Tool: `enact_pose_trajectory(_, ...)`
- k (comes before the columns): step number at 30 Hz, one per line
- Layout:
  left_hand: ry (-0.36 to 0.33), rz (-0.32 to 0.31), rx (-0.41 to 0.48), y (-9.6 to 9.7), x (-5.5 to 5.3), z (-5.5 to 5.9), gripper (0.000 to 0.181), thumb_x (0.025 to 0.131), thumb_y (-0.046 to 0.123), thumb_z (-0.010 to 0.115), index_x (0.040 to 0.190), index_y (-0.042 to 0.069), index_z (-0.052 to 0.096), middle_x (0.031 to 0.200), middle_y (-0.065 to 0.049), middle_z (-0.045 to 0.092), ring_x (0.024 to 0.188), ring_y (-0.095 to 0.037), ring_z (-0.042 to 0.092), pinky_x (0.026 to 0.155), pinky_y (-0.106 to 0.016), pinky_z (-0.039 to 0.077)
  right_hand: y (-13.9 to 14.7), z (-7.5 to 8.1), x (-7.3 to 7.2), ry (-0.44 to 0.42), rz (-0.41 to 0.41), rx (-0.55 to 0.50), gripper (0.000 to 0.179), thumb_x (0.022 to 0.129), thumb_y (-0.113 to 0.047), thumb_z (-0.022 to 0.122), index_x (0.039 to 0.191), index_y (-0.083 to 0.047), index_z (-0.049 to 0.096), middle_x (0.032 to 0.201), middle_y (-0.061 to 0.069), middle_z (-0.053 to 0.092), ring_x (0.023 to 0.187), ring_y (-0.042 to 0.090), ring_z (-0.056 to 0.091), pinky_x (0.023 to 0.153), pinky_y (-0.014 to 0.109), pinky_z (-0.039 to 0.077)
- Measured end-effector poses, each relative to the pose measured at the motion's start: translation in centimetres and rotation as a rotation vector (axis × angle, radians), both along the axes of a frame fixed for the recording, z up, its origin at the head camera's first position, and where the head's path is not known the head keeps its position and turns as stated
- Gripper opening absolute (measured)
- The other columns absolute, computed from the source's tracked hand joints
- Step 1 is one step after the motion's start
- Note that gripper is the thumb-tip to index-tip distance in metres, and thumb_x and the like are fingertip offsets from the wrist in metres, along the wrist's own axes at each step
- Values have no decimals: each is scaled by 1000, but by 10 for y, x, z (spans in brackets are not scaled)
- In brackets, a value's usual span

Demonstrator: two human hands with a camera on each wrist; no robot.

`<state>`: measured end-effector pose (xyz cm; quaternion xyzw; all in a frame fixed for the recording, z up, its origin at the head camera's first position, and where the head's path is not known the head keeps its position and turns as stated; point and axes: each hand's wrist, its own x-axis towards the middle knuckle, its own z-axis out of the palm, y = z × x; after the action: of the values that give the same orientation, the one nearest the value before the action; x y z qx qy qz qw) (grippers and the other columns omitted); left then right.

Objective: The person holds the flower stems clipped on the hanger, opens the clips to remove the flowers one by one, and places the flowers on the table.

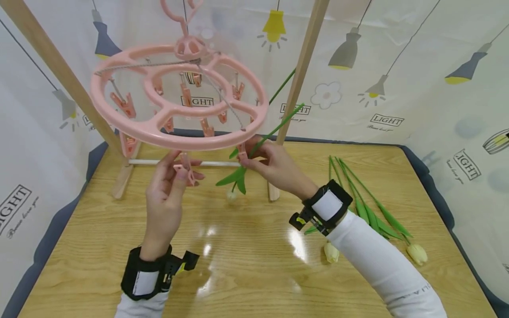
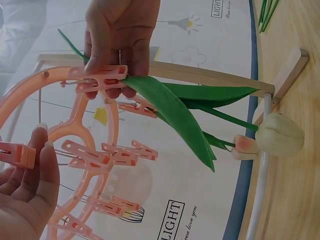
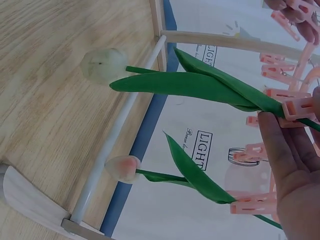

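Note:
A round pink clip hanger (image 1: 179, 140) hangs in front of me, several pink clothespins below its rings. At its near edge, my left hand (image 1: 164, 194) pinches a pink clothespin (image 2: 17, 155) between thumb and fingers. My right hand (image 1: 280, 168) holds another clothespin (image 2: 102, 75) at the right of the rim, thumb on one side and fingers behind. The green stem of a white tulip (image 2: 280, 135) runs through that clothespin, with bloom and leaves pointing down. Behind it, a pinkish tulip (image 3: 125, 169) hangs head down from a further clothespin (image 3: 254, 204).
Wooden posts (image 1: 304, 66) of a stand rise on both sides of the hanger, joined low down by a white rod (image 1: 214, 164). More tulips (image 1: 416, 254) lie on the wooden table (image 1: 246, 274) at the right, partly under the right forearm. A lamp-print curtain (image 1: 429, 101) encloses the back.

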<state>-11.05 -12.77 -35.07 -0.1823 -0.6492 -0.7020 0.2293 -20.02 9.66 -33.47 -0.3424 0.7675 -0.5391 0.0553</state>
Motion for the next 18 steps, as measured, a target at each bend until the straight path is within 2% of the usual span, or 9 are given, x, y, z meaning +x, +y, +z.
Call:
enact_pose_trajectory(3, -29, -3, 23, 1, 0, 0, 32, 102, 2, 40, 133, 4, 49, 109, 4, 67, 85, -11, 67, 74, -16, 56, -2, 1, 5, 5, -1, 1, 21, 94, -5, 61, 113, 2, 63, 113, 19, 64, 99, 20, 65, 85, 33, 61)
enact_pose_trajectory(6, -79, -25, 40, 1, 0, 0, 31, 103, 4, 38, 134, 5, 45, 109, 2, 67, 84, -11, 68, 73, -16, 56, -5, 1, 9, 21, 10, 11, 25, 93, -5, 62, 116, 4, 62, 115, 21, 64, 100, 21, 65, 85, 32, 61)
enact_pose_trajectory(8, -111, -49, 43, 2, -1, -1, 34, 104, 5, 37, 137, 2, 41, 110, 2, 68, 85, -11, 68, 74, -17, 56, -8, 2, 12, 24, 28, 13, 25, 93, -5, 62, 116, 4, 62, 115, 21, 65, 100, 21, 65, 85, 31, 61)
enact_pose_trajectory(10, -135, -72, 30, 2, 0, -1, 44, 104, 7, 36, 147, 0, 29, 111, 4, 68, 87, -9, 68, 74, -16, 56, -11, 3, 15, 25, 48, 13, 25, 93, -4, 62, 116, 5, 61, 115, 22, 65, 100, 22, 66, 85, 31, 60)
enact_pose_trajectory(14, -160, -101, -10, 3, 0, -3, 48, 105, 9, 36, 150, -1, 22, 118, 6, 65, 94, -9, 68, 79, -16, 57, -17, 6, 21, 16, 77, 7, 27, 92, -3, 63, 117, 7, 60, 115, 21, 66, 100, 23, 66, 83, 31, 61)
enact_pose_trajectory(18, -181, -119, -71, 5, 0, -4, 50, 104, 8, 37, 151, 1, 21, 132, -14, 56, 105, -8, 63, 85, -15, 55, -23, 6, 25, 37, 87, 1, 30, 91, -2, 64, 119, 8, 60, 117, 23, 66, 98, 24, 66, 80, 29, 62)
